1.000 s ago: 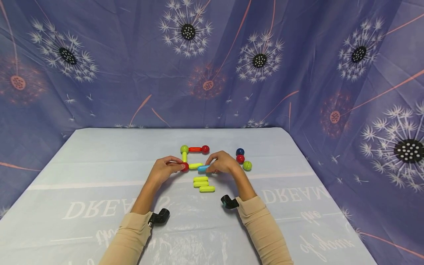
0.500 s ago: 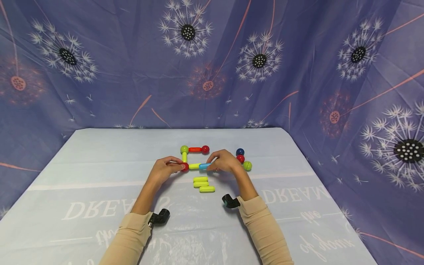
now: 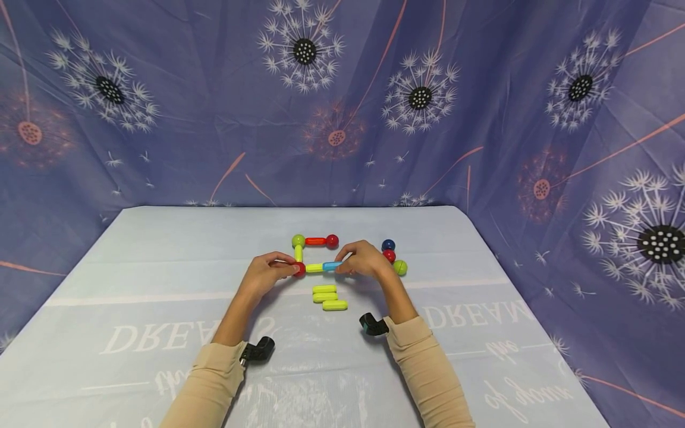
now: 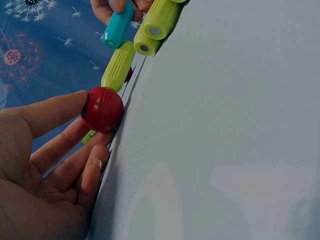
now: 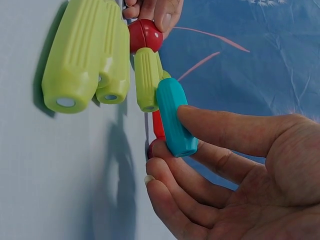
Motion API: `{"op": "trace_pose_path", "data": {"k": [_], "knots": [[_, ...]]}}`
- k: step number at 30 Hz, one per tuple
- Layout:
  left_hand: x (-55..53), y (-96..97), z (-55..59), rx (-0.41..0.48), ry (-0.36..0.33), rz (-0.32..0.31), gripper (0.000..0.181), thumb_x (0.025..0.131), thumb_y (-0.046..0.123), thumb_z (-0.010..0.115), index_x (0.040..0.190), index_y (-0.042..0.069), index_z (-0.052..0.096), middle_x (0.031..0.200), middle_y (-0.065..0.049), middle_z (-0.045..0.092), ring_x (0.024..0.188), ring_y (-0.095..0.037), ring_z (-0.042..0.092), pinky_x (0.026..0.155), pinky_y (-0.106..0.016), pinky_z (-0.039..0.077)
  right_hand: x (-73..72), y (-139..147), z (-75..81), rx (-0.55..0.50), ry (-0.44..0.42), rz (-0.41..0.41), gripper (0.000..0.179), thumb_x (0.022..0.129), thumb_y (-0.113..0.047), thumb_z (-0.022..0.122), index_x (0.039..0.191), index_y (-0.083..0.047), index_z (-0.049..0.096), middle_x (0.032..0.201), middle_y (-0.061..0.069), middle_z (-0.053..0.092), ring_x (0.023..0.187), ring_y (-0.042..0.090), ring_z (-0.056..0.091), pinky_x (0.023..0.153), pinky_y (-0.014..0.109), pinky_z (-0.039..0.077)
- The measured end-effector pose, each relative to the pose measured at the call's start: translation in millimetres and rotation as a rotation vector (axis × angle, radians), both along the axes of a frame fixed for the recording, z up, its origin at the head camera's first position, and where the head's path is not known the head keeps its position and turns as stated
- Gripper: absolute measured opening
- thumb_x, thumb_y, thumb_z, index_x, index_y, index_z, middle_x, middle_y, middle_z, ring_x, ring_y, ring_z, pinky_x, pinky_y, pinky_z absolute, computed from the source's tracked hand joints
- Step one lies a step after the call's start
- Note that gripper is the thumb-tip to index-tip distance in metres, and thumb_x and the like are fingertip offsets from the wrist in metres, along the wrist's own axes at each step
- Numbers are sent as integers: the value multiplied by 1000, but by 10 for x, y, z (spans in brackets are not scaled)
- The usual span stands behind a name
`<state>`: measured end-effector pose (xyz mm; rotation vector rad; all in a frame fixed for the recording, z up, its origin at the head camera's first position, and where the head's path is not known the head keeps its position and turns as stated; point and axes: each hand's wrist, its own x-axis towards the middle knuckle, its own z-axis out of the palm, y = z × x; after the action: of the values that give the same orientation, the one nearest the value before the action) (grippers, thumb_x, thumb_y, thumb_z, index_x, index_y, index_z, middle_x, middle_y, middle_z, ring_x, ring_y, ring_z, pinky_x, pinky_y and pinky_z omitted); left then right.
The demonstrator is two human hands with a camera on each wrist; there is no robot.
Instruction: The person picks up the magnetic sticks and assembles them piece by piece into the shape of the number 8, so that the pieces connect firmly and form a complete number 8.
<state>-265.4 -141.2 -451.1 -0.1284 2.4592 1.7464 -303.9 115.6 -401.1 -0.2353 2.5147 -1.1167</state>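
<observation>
My left hand pinches a red ball between thumb and fingers at the table. From that ball a yellow-green rod points right, and another yellow-green rod runs back to a green ball. A red rod joins the green ball to a second red ball. Between thumb and fingers, my right hand holds a blue rod. Its tip is right at the free end of the right-pointing rod, overlapping it in the right wrist view, where the blue rod appears slightly tilted.
Several loose yellow-green rods with metal discs in their ends lie just in front of the hands. To the right sit a blue ball, a red ball and a green ball. A patterned curtain hangs behind the table.
My right hand has shifted slightly right and away from me with the blue rod, which now lines up with the yellow-green rod in the head view. The left hand stays put.
</observation>
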Motion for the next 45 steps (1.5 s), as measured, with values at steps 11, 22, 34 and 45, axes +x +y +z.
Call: {"op": "trace_pose_path", "data": {"k": [11, 22, 34, 45], "knots": [[1, 6, -2, 2, 3, 2, 33, 88, 27, 80, 114, 8, 73, 105, -7, 77, 99, -20, 67, 84, -32, 44, -2, 4, 2, -27, -9, -6, 19, 83, -14, 80, 101, -11, 77, 84, 6, 71, 76, 18, 62, 76, 37, 53], [8, -2, -1, 7, 10, -9, 33, 88, 28, 80, 113, 7, 72, 104, -7, 78, 97, -18, 68, 84, -32, 44, 5, -31, -66, 38, -14, 65, 14, 80, -13, 82, 94, -12, 79, 74, -1, 66, 70, 16, 54, 64, 26, 42], [-9, 0, -8, -13, 2, -7, 33, 89, 30, 79, 114, 9, 73, 106, -8, 77, 101, -20, 67, 85, -32, 44, 15, -148, -131, 134, -14, 43, 14, 79, -17, 85, 91, -16, 80, 101, 2, 70, 85, 17, 55, 72, 29, 43], [0, -2, -9, -4, 6, 1, 34, 88, 28, 80, 114, 9, 73, 106, -8, 77, 100, -21, 67, 84, -32, 44, 25, -11, -29, 76, 0, 26, 19, 82, -20, 82, 101, -15, 79, 96, 3, 72, 86, 18, 61, 76, 31, 46]]}}
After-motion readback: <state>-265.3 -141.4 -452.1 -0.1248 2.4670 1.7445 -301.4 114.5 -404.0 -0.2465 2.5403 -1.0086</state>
